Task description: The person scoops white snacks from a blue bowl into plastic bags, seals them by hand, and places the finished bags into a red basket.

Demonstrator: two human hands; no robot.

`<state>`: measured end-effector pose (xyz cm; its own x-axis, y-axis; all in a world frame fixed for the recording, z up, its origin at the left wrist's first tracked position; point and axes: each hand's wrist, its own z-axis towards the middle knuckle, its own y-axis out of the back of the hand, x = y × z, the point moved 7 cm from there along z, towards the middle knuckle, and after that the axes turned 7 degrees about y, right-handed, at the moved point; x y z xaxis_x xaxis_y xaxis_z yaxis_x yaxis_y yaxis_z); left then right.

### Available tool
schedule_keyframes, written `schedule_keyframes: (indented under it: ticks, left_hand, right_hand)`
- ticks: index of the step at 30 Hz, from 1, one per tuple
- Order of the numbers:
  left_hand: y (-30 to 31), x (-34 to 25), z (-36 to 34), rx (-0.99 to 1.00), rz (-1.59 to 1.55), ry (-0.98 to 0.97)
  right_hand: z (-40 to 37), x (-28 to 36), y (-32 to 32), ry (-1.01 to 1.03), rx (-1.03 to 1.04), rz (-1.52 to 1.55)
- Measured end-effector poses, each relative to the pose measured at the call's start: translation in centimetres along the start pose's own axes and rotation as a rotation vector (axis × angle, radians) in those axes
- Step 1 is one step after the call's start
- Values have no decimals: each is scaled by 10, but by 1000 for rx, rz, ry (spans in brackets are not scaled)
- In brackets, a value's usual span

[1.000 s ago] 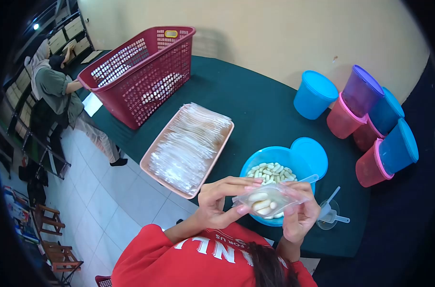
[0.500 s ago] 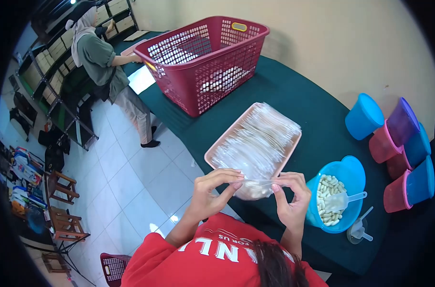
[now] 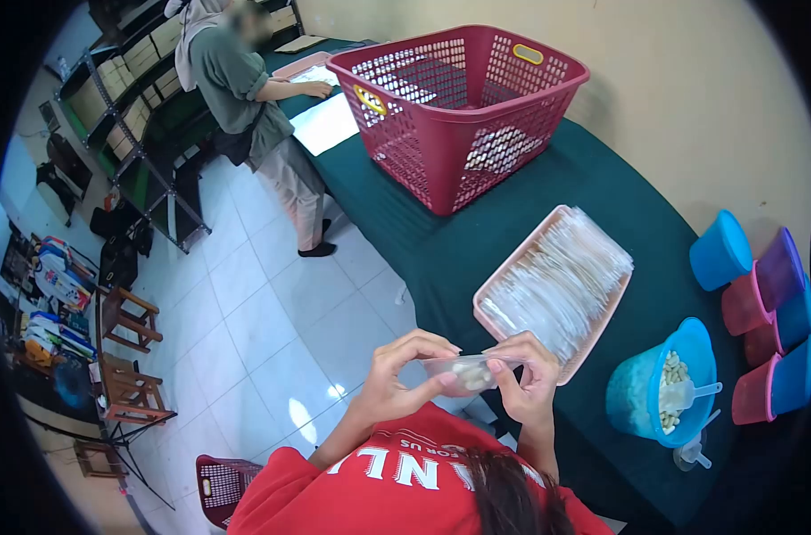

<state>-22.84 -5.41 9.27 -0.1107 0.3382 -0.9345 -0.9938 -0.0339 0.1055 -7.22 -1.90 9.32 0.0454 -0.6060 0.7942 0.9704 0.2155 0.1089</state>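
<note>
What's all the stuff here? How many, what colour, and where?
Table: one, green-covered, centre
Big basket: one, maroon, on table
Second basket: one, maroon, floor, lower left
Trays: two, pinkish, mid-table (full of clear packets) and far end
Capsule tub: one, blue, right, with pale capsules and scoop
Other tubs: several, blue, pink, purple, far right
Paper: white, near big basket
Stools: at least two, brown, left
Shelves: several, dark, upper left
Co-worker: one, green top, far end
Bag: one, clear, between hands
Left hand, right hand: one each, pinching bag
</note>
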Motion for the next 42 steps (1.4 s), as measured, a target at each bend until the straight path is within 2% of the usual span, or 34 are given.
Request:
schedule_keyframes:
  ticks: [2,4,5,7,9,13,15,17,19,21,23,24,30,37,39,42]
  left_hand:
    - [11,-4,-2,-56,28,-61]
    - [19,0,-3,-81,57,-18]
    - [23,4,-4,-99,84,40]
    - [28,-4,-5,-124,158,7]
    - [31,-7,-2,-133,100,-34]
    - [26,2,7,-19,-22,47]
    - [17,-1,13,-7,-4,28]
    - [11,3,23,-25,-40,102]
    - [6,8,27,5,-25,150]
    - [-2,13,38,45,-8,182]
    - [-8,15,44,-48,-2,122]
    - [-12,15,48,-52,30,106]
    - [-39,13,64,-73,73,118]
    - [-70,22,80,-118,42,113]
    - [-75,24,90,-162,63,44]
    - [-85,29,98,-142,84,22]
  right_hand:
    - [-2,3,-13,27,11,-14]
    - [0,-8,-26,-127,74,152]
    - [3,-6,-30,-107,85,155]
    - [5,-7,-39,-133,138,206]
    - [14,-2,-47,-101,146,248]
    - [26,-3,-46,-39,190,117]
    - [30,-3,-41,-2,182,56]
    - [32,-13,-37,55,232,55]
    - [30,-28,-29,-73,154,202]
    - [38,-32,-20,-81,161,250]
    - [44,-29,-12,-120,227,200]
    - [48,-24,-9,-51,232,111]
    - [60,-16,25,14,211,-215]
    - [62,-26,57,20,138,-183]
    - [66,-25,67,52,91,-189]
    - [70,-28,82,16,159,-201]
